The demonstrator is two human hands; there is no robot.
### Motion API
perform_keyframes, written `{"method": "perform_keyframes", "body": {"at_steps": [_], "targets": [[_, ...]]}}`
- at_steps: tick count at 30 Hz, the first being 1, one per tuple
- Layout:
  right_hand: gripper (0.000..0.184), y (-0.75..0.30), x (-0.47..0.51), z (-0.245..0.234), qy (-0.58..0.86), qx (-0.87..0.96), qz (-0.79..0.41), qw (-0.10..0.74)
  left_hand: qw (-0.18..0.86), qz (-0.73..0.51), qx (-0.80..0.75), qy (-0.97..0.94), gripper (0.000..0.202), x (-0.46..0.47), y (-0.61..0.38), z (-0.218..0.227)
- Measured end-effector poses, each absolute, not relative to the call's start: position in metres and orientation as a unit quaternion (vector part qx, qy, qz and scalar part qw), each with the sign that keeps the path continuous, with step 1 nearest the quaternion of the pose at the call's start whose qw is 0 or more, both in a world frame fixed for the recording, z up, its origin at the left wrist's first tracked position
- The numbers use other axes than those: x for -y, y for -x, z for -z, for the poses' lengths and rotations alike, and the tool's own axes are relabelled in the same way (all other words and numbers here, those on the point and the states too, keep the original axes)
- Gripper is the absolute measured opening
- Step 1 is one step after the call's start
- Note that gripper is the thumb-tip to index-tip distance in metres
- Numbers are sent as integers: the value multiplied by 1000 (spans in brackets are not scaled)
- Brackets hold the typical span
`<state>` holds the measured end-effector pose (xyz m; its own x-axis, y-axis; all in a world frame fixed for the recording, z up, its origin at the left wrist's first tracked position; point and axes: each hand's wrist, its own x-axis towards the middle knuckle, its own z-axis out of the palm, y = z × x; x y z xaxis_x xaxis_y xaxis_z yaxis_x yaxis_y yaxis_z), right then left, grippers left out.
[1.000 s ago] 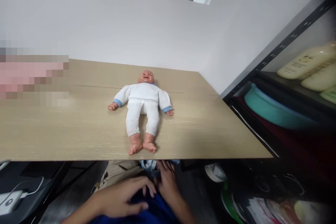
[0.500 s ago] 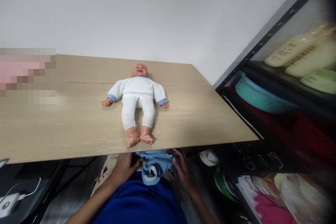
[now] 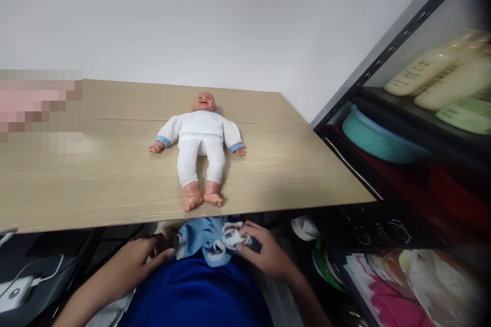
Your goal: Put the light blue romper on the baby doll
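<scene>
In the head view, a small blue garment (image 3: 197,237) with white and printed parts lies bunched on my lap, just below the table edge. My right hand (image 3: 268,250) pinches its right end between thumb and fingers, at the printed part. By the garment's left end is my left hand (image 3: 141,258), its thumb stretched toward the cloth and apart from the bent fingers; nothing shows in its grasp. A baby doll (image 3: 202,145) in a white suit with blue cuffs lies on its back on the table (image 3: 287,173), feet toward me.
At the right stands a dark shelf (image 3: 399,107) with pale bottles (image 3: 422,71) and a turquoise basin (image 3: 379,138). Lower right are papers and bagged items (image 3: 437,276). A white device with a cable (image 3: 17,291) sits at the lower left.
My left hand has moved left and toward me. The garment is spread wider to the left, its printed part now showing. My right hand has closed on its right end.
</scene>
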<state>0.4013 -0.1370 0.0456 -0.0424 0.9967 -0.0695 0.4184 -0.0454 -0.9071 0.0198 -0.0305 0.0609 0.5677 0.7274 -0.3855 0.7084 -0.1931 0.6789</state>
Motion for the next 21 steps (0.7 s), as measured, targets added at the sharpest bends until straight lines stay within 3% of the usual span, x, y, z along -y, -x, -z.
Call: {"method": "perform_keyframes", "body": {"at_steps": [1, 5, 8, 11, 17, 21], "targets": [[15, -392, 138, -72, 554, 653, -401, 326, 445, 8, -447, -776, 49, 31, -14, -83], [18, -362, 118, -164, 441, 751, -392, 294, 523, -15, -305, -796, 44, 25, -29, -162], [24, -354, 93, -207, 424, 785, -354, 282, 531, -167, -238, -796, 63, 5, -60, -188], [24, -353, 69, -235, 445, 794, -311, 274, 569, -227, -157, -775, 88, -25, -85, -194], [22, -372, 31, -265, 473, 777, -260, 324, 591, -176, -131, -776, 29, -68, -105, -215], [38, -393, 11, -258, 416, 796, -392, 200, 493, -220, -112, -834, 21, -74, -102, -224]]}}
